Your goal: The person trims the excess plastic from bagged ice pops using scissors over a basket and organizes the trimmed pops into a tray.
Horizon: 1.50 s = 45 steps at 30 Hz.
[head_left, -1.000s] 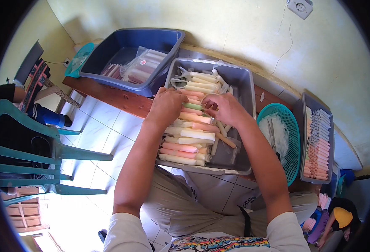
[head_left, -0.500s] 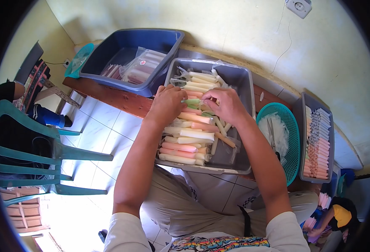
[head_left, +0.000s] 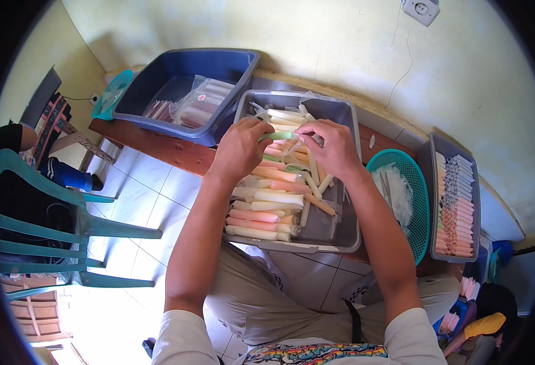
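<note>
- Pale yellow wall, cracked in places, stands behind a reddish wooden bench that bears 3 bins in a row; a socket is fixed high on the wall.
- Green stick, 1 wrapped tube, is held above the heap in the middle gray bin.
- Left hand grips the stick's left end, fingers curled around it.
- Right hand pinches at the other end, where clear film seems to be; its exact grip is too small to tell.
- Work looks partway along, as I judge it: this stick is mid-handling, and many white, pink and orange sticks lie below, some side by side, others askew at the bin's right.
- Far gray bin holds sticks in neat stacked rows, which seems the more finished portion.
- Teal basket, between those 2 bins, has clear film in it.
- Blue bin, at the left, contains bagged sticks; 1 bag carries a small round red-and-white label, its writing too small to read.
- Shirt print is multicolored, with no words I can make out.
- Yellow sleeve of another person shows at lower right.
</note>
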Each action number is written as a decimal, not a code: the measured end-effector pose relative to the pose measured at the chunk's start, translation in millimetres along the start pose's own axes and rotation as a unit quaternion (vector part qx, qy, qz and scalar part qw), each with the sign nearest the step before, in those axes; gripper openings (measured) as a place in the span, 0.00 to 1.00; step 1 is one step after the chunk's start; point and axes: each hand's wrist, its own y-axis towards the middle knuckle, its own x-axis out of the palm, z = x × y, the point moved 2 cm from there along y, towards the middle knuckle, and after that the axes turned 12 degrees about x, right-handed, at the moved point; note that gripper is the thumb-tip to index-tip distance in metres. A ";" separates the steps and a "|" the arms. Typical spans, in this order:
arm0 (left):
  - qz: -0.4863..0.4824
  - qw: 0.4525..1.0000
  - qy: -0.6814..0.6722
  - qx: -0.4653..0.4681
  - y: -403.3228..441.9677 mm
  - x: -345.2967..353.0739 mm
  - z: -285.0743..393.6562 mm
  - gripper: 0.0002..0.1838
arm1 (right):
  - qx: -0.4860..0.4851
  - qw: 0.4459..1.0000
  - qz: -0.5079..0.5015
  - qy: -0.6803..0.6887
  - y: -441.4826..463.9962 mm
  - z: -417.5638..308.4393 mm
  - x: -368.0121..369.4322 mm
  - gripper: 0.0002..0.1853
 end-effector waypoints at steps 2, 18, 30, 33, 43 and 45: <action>0.002 1.000 -0.006 0.016 3.6 -2.4 8.8 0.11 | 0.005 1.000 0.010 0.013 -6.3 -8.1 -13.1 0.04; -0.044 0.980 -0.146 0.131 28.9 33.0 131.2 0.20 | 0.020 0.995 -0.017 -0.093 -111.9 -9.6 -140.1 0.06; -0.074 0.964 -0.194 0.163 53.3 92.0 195.7 0.16 | 0.075 0.994 0.002 -0.078 -175.6 25.6 -199.0 0.06; -0.086 0.966 -0.171 0.176 57.6 105.5 201.7 0.17 | 0.095 0.993 0.010 -0.075 -185.3 36.4 -204.5 0.07; -0.038 0.973 -0.147 0.171 57.9 112.9 203.5 0.18 | 0.125 0.986 0.057 -0.099 -196.3 54.8 -217.3 0.05; -0.033 0.974 -0.150 0.167 56.2 113.9 203.4 0.19 | 0.126 0.985 0.060 -0.101 -196.4 56.3 -214.9 0.05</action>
